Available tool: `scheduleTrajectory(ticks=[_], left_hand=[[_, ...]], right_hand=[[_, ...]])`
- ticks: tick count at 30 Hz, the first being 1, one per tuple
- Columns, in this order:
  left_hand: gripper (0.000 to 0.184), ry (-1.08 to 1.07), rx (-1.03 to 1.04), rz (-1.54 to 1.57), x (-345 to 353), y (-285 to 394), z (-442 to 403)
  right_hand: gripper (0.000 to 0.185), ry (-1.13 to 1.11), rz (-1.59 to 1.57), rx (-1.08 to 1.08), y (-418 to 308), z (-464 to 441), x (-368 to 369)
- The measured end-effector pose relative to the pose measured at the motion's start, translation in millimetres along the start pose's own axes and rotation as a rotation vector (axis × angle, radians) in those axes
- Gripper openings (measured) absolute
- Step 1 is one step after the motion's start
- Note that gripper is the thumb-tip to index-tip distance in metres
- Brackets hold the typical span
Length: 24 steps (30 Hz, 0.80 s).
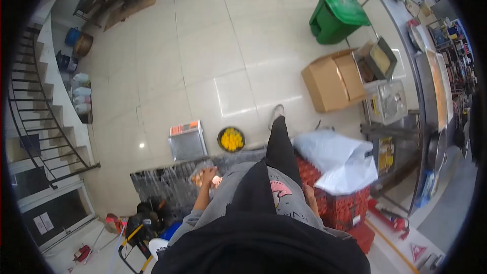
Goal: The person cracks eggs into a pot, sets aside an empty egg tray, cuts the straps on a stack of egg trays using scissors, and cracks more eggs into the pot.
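Note:
My left hand (208, 176) is low beside my left leg, its fingers curled at a small heap of roundish brown-pink things (196, 178), which seem to lie in clear plastic. What it grips is too small to make out. My right hand (310, 199) hangs by my right thigh next to the red crates (347, 208); its fingers are hidden. In front of me on the floor stands a dark bowl (220, 144) full of bright yellow pieces (232, 139). Left of that bowl lies a flat metal-topped box (187, 144) with an orange edge.
A white plastic sack (335, 160) rests on the crates. An open cardboard box (329, 83) and a green bin (337, 15) stand ahead right, beside a long metal counter (408, 35). Stairs with a railing (38, 106) rise at left. A fire extinguisher (390, 218) lies behind right.

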State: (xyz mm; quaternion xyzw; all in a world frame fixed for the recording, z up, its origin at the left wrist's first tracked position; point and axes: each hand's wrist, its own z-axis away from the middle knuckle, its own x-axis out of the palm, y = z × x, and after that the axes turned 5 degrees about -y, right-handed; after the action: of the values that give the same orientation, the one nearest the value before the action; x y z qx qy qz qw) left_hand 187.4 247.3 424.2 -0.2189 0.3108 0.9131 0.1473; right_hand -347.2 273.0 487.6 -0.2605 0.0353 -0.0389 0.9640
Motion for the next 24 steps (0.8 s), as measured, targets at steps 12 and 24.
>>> scheduleTrajectory(ticks=[12,24], left_hand=[[0.041,0.116,-0.054,0.224,49,349,-146],[0.048,0.197,-0.453,0.326,-24,604,-426]], right_hand=[[0.024,0.214,0.461,-0.368,-597,-368,-46],[0.019,-0.111,0.39,-0.45,-909,-569,56]])
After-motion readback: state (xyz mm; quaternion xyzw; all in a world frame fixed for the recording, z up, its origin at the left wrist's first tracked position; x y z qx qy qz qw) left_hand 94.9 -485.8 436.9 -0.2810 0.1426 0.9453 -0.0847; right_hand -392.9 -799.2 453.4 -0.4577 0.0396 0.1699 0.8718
